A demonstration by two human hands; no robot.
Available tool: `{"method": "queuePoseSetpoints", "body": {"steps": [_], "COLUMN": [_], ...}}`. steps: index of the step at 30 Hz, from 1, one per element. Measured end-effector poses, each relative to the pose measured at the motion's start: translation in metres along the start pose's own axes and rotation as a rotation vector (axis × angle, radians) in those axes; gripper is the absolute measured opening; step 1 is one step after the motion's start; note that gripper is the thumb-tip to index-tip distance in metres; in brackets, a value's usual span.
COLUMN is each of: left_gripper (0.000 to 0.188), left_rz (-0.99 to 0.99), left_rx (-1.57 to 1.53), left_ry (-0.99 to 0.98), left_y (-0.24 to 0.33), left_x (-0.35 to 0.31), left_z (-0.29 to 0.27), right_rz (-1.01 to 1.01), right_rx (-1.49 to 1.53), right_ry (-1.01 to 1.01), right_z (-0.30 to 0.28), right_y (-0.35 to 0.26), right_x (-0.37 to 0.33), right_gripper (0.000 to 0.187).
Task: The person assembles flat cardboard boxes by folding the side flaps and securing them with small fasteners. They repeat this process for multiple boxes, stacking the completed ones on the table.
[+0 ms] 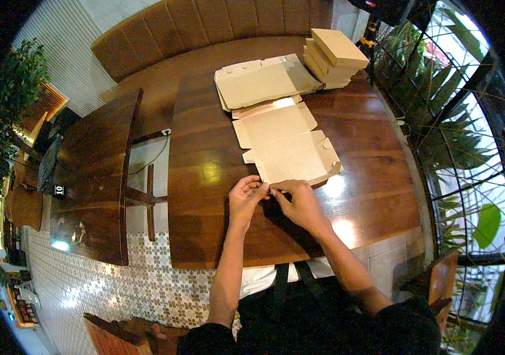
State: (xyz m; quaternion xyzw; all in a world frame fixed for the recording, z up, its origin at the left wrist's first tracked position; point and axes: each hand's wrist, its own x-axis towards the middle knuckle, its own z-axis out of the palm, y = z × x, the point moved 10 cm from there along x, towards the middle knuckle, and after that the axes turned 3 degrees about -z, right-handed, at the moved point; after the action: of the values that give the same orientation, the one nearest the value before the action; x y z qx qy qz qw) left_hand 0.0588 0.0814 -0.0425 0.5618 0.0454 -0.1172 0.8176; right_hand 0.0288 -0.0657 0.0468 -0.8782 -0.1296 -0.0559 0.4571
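Note:
An unfolded brown cardboard box blank point(291, 157) lies on the dark wooden table point(205, 195), its flaps and creases spread out away from me. At its near left corner, my left hand point(246, 200) pinches the edge between thumb and fingers. Close beside it, my right hand point(298, 202) is closed on the same near edge, fingertips almost meeting those of the left. The small part of the corner between the fingertips is mostly hidden.
Beyond the blank lies a pile of flat cardboard blanks point(267, 81). Folded cardboard boxes point(338, 50) are stacked at the table's far right. A second wooden table point(95, 183) stands left across a gap. A padded bench point(217, 29) runs behind; wooden chairs point(107, 334) are near me.

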Motion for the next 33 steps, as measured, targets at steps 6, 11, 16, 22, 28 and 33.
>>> {"method": "queuePoseSetpoints", "body": {"steps": [6, 11, 16, 22, 28, 33], "left_gripper": [0.032, 0.029, 0.028, 0.023, 0.046, 0.077], "left_rz": [0.019, 0.198, 0.757, 0.434, -0.172, -0.044], "left_rx": [0.101, 0.341, 0.927, 0.872, 1.067, 1.518], "left_ry": [0.065, 0.147, 0.265, -0.167, -0.280, -0.441], "left_y": [0.003, 0.033, 0.104, 0.057, 0.007, -0.004], "left_x": [-0.001, -0.015, -0.043, -0.002, 0.058, 0.079], "left_z": [-0.008, -0.003, 0.063, 0.176, 0.203, 0.229], "right_rz": [-0.085, 0.110, 0.377, 0.410, 0.318, 0.350], "right_rx": [0.108, -0.072, -0.015, 0.381, 0.606, 0.592], "right_ry": [0.235, 0.702, 0.606, 0.364, 0.626, 0.625], "right_z": [-0.037, -0.130, -0.165, -0.130, -0.095, -0.075], "right_y": [-0.005, 0.064, 0.151, 0.173, 0.151, 0.151], "right_x": [-0.022, -0.066, -0.067, -0.039, -0.064, -0.078], "right_gripper": [0.023, 0.020, 0.026, 0.038, 0.042, 0.041]}}
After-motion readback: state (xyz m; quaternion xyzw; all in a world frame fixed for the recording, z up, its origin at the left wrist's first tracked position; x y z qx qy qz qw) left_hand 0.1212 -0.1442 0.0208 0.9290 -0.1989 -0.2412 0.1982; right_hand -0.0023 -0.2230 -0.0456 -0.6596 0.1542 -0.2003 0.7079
